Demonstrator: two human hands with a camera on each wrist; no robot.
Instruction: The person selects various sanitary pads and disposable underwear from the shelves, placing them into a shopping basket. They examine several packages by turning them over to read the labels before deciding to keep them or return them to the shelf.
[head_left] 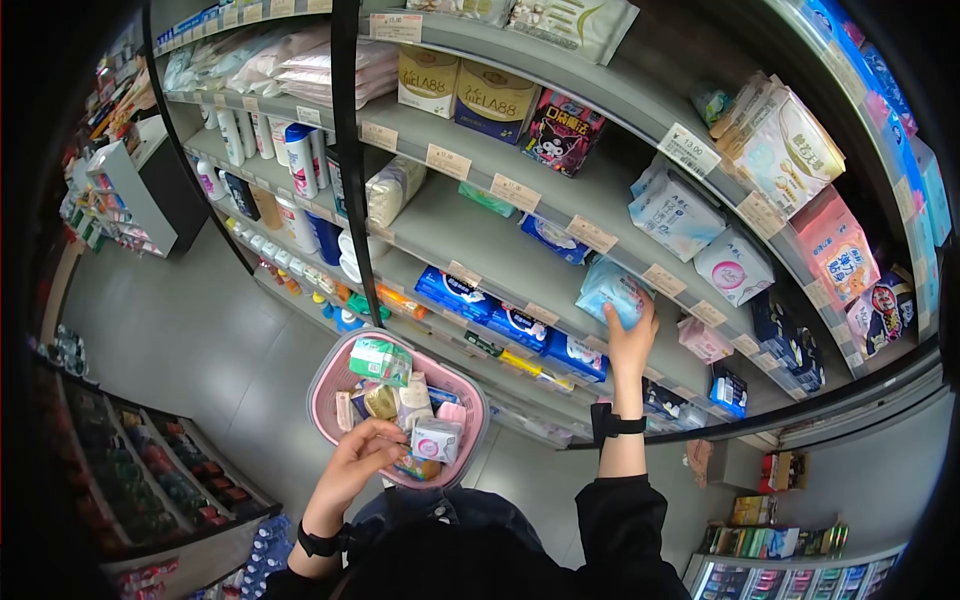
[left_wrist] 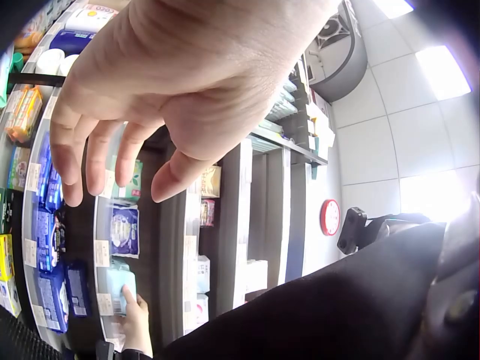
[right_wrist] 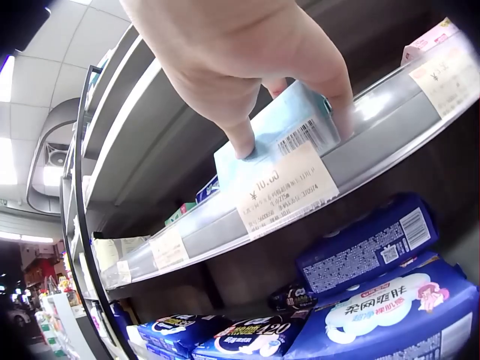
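My right hand [head_left: 632,345] grips a light blue soft pack [head_left: 604,288] at the front of a middle shelf. In the right wrist view the thumb and fingers lie on opposite sides of the pack [right_wrist: 271,129], just behind a price tag [right_wrist: 289,191]. Over the near side of a pink basket [head_left: 322,388] hovers my left hand [head_left: 352,468], its fingers loosely bent and nothing held in them. Inside the basket are several packs, among them a green one [head_left: 380,360] and a white one with a pink ring [head_left: 436,440].
Blue packs [head_left: 520,325] line the shelf below. To the right stand pale ABC packs [head_left: 675,212] and a pink pack [head_left: 838,245]. A black upright post [head_left: 345,150] divides the shelving, with bottles [head_left: 300,160] on its left. Grey tiled floor [head_left: 255,345] lies beyond the basket.
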